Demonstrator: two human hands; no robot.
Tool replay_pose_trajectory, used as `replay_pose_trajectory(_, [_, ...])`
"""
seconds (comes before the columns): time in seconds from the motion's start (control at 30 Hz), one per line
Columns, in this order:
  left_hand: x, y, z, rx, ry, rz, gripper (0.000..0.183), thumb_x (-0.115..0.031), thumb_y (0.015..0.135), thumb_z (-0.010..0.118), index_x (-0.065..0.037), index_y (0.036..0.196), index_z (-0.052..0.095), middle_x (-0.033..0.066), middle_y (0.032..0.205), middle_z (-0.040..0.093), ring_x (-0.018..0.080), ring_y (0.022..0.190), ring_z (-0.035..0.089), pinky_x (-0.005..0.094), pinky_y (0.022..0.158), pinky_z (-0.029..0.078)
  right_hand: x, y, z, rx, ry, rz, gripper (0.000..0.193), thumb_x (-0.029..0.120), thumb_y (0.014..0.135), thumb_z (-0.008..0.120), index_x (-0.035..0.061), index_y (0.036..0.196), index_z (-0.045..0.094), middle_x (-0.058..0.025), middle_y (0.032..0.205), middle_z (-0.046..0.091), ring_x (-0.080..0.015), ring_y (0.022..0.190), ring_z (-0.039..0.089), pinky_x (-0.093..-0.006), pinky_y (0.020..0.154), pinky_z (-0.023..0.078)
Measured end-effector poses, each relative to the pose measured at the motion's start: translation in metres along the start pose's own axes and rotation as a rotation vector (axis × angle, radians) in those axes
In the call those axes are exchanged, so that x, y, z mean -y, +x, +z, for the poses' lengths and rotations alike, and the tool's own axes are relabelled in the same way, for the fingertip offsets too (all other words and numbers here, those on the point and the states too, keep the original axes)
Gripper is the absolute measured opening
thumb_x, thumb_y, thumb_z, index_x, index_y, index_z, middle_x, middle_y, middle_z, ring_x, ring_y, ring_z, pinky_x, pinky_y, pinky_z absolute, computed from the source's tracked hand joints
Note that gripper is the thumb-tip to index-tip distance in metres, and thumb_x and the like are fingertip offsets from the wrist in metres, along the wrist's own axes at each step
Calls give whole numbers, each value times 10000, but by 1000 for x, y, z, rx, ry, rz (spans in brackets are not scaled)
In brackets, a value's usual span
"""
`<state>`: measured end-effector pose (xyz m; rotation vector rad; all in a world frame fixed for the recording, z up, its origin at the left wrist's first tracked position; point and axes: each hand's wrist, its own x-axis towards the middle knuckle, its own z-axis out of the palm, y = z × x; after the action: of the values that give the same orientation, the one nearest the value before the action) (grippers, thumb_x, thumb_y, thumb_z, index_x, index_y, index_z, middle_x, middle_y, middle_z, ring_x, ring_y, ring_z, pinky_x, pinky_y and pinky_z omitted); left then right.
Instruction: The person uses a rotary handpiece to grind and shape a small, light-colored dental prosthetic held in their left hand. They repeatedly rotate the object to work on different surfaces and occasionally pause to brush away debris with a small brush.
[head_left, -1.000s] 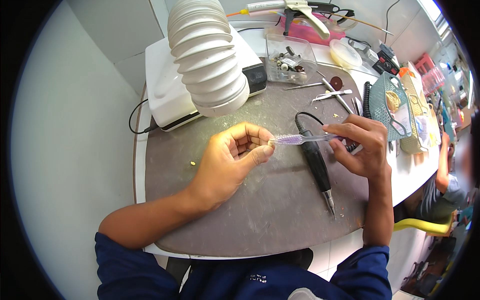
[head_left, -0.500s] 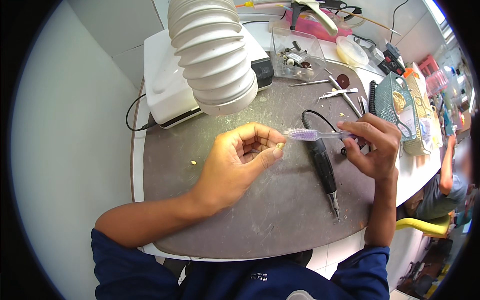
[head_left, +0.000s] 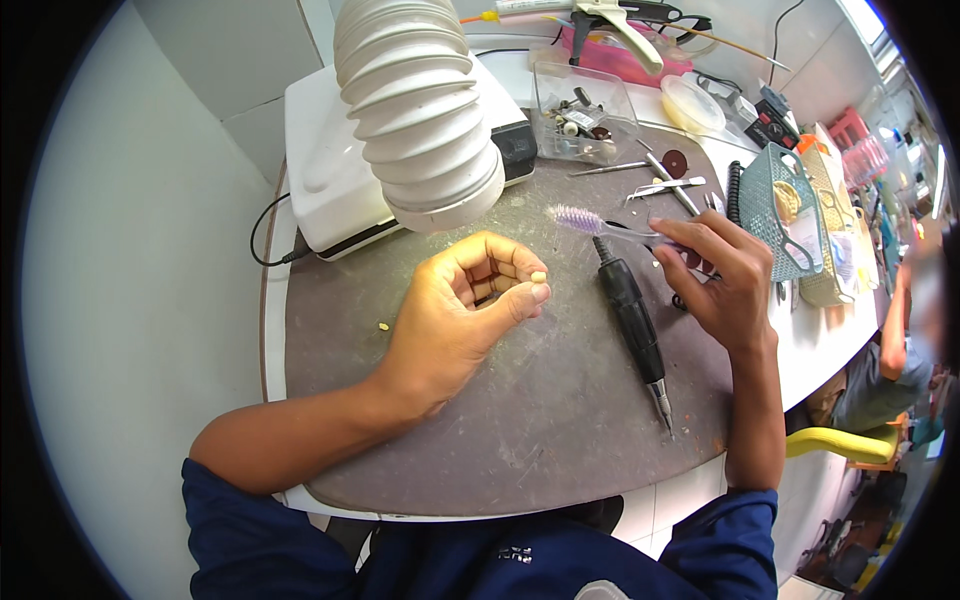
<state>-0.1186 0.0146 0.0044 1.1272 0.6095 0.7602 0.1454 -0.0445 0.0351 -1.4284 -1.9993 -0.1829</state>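
Between thumb and fingertips, my left hand (head_left: 468,300) pinches a small yellowish piece (head_left: 539,278), shaped much like a dental crown. To the right, my right hand (head_left: 722,275) grips the handle of a clear toothbrush (head_left: 580,218) with purple-white bristles. The bristles point toward the left hand and are apart from the piece. Beneath the brush, a black rotary handpiece (head_left: 632,315) lies on the grey mat (head_left: 480,440), its metal tip toward me. Another small yellow piece (head_left: 383,327) rests on the mat, left of my left hand.
A ribbed white hose (head_left: 420,130) hangs above a white machine (head_left: 335,170). Farther back stand a clear box of small bits (head_left: 585,125) and several slim tools (head_left: 670,185). At right are a green basket (head_left: 770,215), a beige basket (head_left: 825,270) and another person (head_left: 885,375).
The toothbrush has lifted up and left, its bristle end now tilted upward. My left hand has shifted slightly left with the yellowish piece, which appears turned.
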Motion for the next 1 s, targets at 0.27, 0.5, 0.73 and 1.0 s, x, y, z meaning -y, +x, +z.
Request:
replay_pose_trajectory(0.27, [-2, 0, 1, 2, -33, -15, 149, -58, 893, 715, 0, 1005, 637, 57, 980, 656, 95, 899, 622, 251, 835, 533, 13, 0, -4, 37, 61, -143, 233, 124, 771, 779, 98, 1001, 754, -35, 710, 638, -139, 552, 590, -276, 495, 464])
replay_pose_trajectory(0.5, [-3, 3, 1, 8, -34, -58, 101, -55, 916, 678, -18, 987, 618, 70, 978, 647, 123, 893, 626, 281, 846, 539, -24, 5, -14, -56, -153, 142, 234, 97, 829, 743, 73, 1062, 738, -74, 826, 659, -182, 668, 619, -314, 611, 496])
replay_pose_trajectory(0.73, [-9, 8, -6, 17, -67, -64, 146, -163, 989, 496, -58, 904, 549, -9, 779, 496, 73, 691, 489, 239, 647, 444, 4, 10, -16, -88, -162, 132, 185, 187, 853, 753, 24, 819, 672, -90, 712, 597, -217, 630, 579, -364, 611, 470])
replay_pose_trajectory(1.0, [-4, 10, -8, 5, 103, 28, 261, -276, 1046, 496, -51, 961, 598, -41, 809, 490, 42, 719, 461, 215, 653, 419, 71, -18, -21, 664, -338, 343, 684, 667, 754, 702, 38, 565, 510, -109, 505, 486, -292, 478, 507, -409, 516, 380])
